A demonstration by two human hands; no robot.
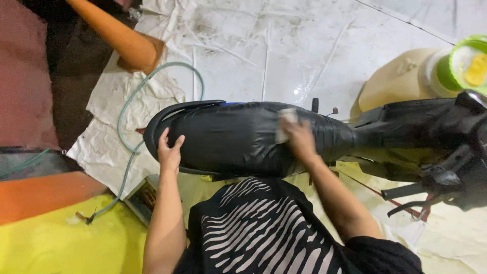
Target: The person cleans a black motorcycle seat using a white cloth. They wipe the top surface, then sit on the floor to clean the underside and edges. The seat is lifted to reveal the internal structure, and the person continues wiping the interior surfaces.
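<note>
Hose, pale green, loops over the crumpled white sheeting on the floor at the left, just below the orange cone. Next comes the rear end of the black motorcycle seat, where your left hand lies flat with its fingers spread, gripping nothing. Further right, about the middle of the seat, your right hand presses a small white cloth against the glossy black cover, fingers closed over it. Beyond that the seat narrows into the dark bodywork of the motorcycle, and at the far right edge a green bowl holds something yellow.
</note>
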